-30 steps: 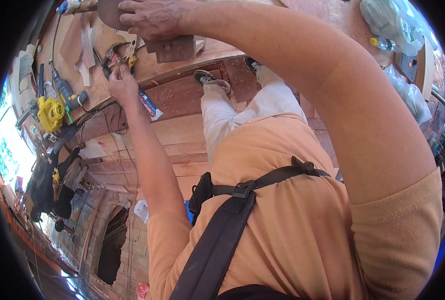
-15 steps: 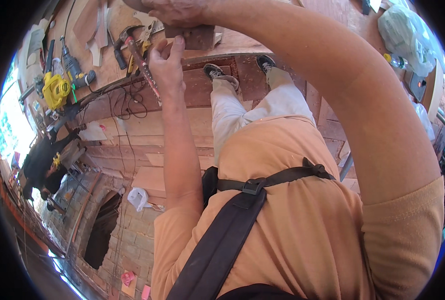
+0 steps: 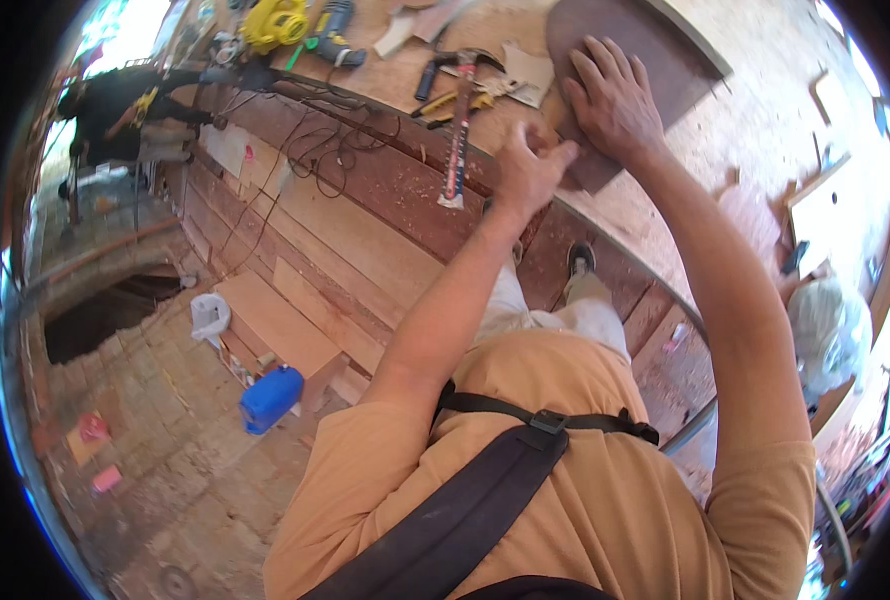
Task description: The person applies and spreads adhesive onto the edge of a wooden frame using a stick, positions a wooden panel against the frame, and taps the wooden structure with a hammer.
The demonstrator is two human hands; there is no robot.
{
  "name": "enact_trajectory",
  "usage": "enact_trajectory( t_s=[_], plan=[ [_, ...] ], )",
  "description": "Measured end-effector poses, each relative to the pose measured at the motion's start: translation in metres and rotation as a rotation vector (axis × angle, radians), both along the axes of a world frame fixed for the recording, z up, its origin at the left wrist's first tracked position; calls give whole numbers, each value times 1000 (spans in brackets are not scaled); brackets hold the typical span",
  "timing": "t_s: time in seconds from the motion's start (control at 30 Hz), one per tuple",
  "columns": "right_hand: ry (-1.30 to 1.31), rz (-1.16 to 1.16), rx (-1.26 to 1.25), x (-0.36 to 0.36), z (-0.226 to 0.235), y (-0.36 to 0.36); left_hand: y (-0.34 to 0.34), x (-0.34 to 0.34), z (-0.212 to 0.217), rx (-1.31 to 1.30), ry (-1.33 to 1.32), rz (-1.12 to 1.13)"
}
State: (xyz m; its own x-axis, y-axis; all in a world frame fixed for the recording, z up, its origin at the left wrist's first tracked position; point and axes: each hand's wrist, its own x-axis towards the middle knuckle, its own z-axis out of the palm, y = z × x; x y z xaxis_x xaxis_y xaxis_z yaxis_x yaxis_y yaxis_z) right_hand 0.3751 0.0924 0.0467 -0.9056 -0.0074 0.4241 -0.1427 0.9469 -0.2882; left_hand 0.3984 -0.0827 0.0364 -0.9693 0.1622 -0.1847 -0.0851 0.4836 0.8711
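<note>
My right hand [image 3: 615,105] lies flat with fingers spread on a dark brown board [image 3: 677,65], which has one rounded side and a raised strip along its far right edge. At the board's near left corner is my left hand [image 3: 530,175], its fingers curled and the thumb pointing toward the board. Whatever those fingers may hold is too small or hidden to make out. Left of that hand, a hammer [image 3: 459,130] with a worn red handle sticks out past the bench edge. Beside it lie a yellow-and-black hand tool [image 3: 465,106] and a pale flat offcut [image 3: 530,75].
A yellow power tool [image 3: 275,24] and a drill [image 3: 336,35] lie on the bench's far left. Cables [image 3: 325,155] hang below. Planks [image 3: 355,230], a blue container [image 3: 271,398] and a floor hole [image 3: 105,308] are lower left. Another person [image 3: 115,120] stands beyond; a plastic bag [image 3: 830,325] is right.
The view has swung, bringing more of the board and the right side of the bench into sight. My right hand now shows flat on the board; my left stays near its edge.
</note>
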Motion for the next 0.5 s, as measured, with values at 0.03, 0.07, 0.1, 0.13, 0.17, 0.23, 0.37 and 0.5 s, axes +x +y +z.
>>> enact_trajectory(
  t_s=[0.03,0.07,0.1,0.13,0.17,0.23,0.37,0.5],
  plan=[
    [24,29,14,-1,2,-1,0,2,6,14,24,29],
    [-3,23,-1,-1,2,-5,-2,5,12,5,-23,37],
    [-34,15,-15,-2,2,-7,-5,7,17,-1,-74,42],
    [-24,42,1,-2,3,-7,-7,9,17,16,-64,68],
    [-36,35,9,-4,4,-7,-11,11,11,24,-9,40],
    [-34,20,36,-4,-2,-2,-21,16,-5,82,-59,-38],
    [-37,8,71,-6,-5,5,-73,37,-33,37,-221,-241],
    [-44,40,82,-12,-3,1,-166,59,-87,-248,-373,-224]
  ],
)
